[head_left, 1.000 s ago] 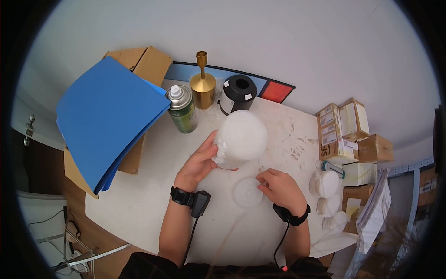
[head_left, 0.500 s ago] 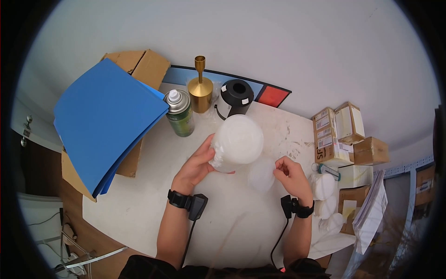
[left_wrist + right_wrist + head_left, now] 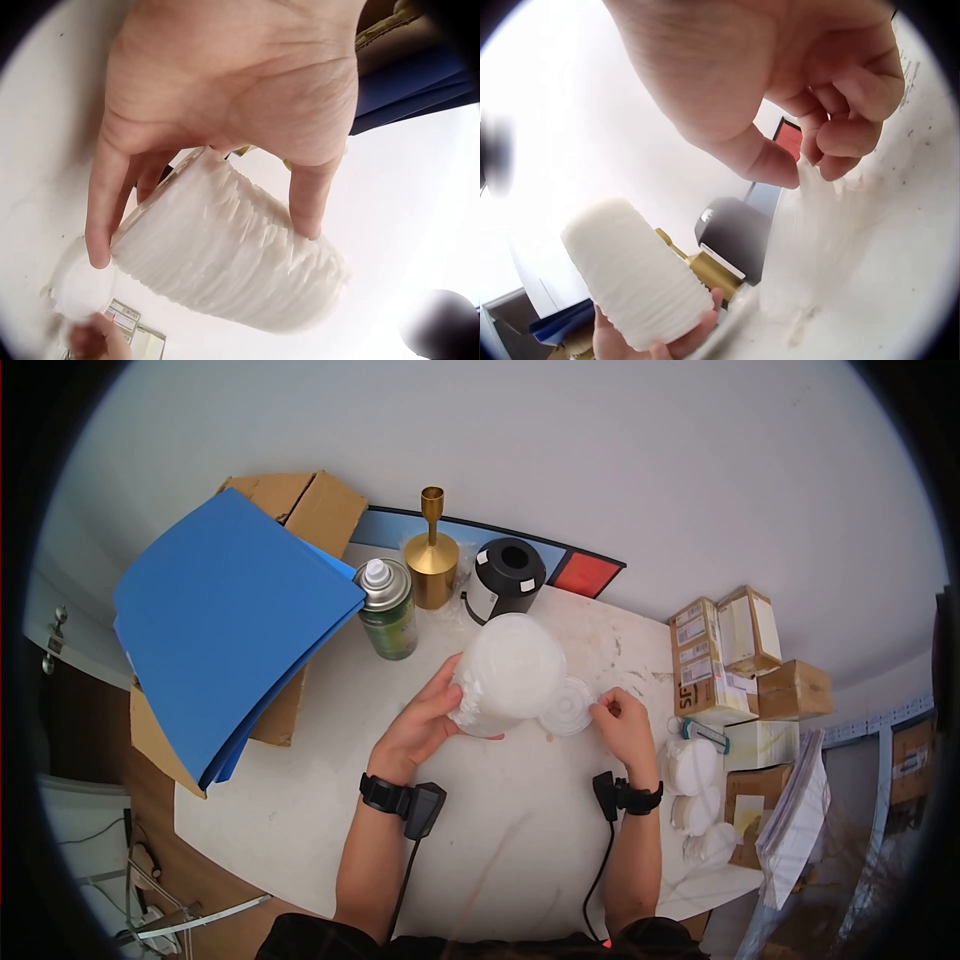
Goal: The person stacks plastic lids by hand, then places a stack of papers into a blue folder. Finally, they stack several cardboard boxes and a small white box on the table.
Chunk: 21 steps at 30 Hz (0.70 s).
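A tall stack of whitish translucent plastic lids (image 3: 512, 665) is in my left hand (image 3: 418, 725), tilted above the table. In the left wrist view, thumb and fingers span the ruffled side of the stack, gripping it from opposite sides. My right hand (image 3: 628, 730) pinches a single round clear plastic lid (image 3: 567, 708) by its edge, between thumb and fingertips. Concentric rings show on this lid, which sits just right of the stack in the head view. The right wrist view has the lid (image 3: 799, 247) hanging below the pinch, blurred.
Behind the hands stand a green spray can (image 3: 388, 622), a gold candle holder (image 3: 433, 570) and a black-and-white cylinder (image 3: 508, 575). Blue folders (image 3: 230, 630) lean on a cardboard box at left. Small boxes (image 3: 700, 660) and white round stacks (image 3: 690, 767) line the right side.
My right hand has moved up and to the right with the lid, which now faces the head camera beside the stack. My left hand keeps holding the stack, nearly still.
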Each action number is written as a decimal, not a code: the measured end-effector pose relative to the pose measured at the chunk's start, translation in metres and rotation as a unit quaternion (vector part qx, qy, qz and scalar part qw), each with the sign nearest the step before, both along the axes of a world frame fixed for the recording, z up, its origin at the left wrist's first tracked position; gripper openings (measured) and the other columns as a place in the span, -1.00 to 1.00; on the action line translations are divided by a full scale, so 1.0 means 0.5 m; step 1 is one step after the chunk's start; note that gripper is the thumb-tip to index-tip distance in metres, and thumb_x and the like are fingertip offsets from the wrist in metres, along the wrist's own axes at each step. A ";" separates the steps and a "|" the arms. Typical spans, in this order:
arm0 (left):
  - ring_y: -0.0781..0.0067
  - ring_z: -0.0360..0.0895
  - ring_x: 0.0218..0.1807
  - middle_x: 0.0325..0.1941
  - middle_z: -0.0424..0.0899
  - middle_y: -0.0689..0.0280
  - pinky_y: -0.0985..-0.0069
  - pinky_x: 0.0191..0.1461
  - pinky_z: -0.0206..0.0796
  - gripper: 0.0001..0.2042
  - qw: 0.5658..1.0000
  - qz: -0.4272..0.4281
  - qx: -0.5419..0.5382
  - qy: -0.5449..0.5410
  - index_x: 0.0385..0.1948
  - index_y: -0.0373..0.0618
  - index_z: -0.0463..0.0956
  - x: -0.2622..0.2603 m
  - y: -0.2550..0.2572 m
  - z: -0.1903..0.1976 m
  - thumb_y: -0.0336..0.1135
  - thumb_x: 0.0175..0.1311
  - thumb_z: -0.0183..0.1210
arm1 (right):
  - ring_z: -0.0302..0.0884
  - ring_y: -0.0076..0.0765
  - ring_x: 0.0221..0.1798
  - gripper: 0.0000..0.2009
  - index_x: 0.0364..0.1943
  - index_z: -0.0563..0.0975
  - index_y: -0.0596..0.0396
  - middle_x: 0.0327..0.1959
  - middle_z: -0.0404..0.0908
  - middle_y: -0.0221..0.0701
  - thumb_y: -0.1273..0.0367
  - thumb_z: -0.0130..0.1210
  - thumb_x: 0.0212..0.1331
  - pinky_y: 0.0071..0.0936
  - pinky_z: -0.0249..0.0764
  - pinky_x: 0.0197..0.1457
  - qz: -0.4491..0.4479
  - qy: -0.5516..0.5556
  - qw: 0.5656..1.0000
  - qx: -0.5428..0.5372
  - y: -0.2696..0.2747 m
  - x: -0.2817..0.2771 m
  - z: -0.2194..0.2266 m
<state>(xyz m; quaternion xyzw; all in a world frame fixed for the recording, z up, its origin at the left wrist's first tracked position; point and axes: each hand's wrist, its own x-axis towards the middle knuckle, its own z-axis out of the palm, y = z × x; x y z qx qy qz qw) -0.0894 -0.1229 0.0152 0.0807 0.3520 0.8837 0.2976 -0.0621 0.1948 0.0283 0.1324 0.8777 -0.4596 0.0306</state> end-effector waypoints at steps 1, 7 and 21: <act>0.06 0.43 0.47 0.55 0.34 0.19 -0.19 0.30 0.50 -0.14 1.000 0.002 -0.001 -0.001 0.60 0.00 -0.02 0.000 0.000 0.001 0.11 0.41 0.24 | 0.45 -0.53 -0.49 -0.88 -0.37 0.55 0.16 -0.55 0.54 -0.45 0.39 0.20 0.21 -0.52 0.33 -0.43 -0.004 -0.014 0.997 -0.076 0.003 0.000 0.008; 0.07 0.43 0.48 0.56 0.32 0.19 -0.17 0.30 0.50 -0.14 1.000 -0.003 0.006 -0.002 0.60 -0.02 -0.03 -0.002 0.001 -0.002 0.11 0.41 0.24 | 0.32 -0.72 -0.48 -0.89 -0.41 0.51 0.00 -0.53 0.43 -0.59 0.43 0.17 0.27 -0.69 0.15 -0.45 -0.043 -0.030 0.944 -0.326 0.028 -0.006 0.060; 0.03 0.45 0.47 0.57 0.30 0.15 -0.17 0.28 0.52 -0.11 1.000 0.012 -0.014 -0.008 0.61 -0.06 -0.05 0.000 0.002 0.001 0.12 0.40 0.24 | 0.33 -0.73 -0.42 -0.86 -0.17 0.57 0.13 -0.43 0.53 -0.62 0.53 0.09 0.20 -0.67 0.23 -0.34 0.017 0.007 0.982 -0.190 0.006 -0.023 0.023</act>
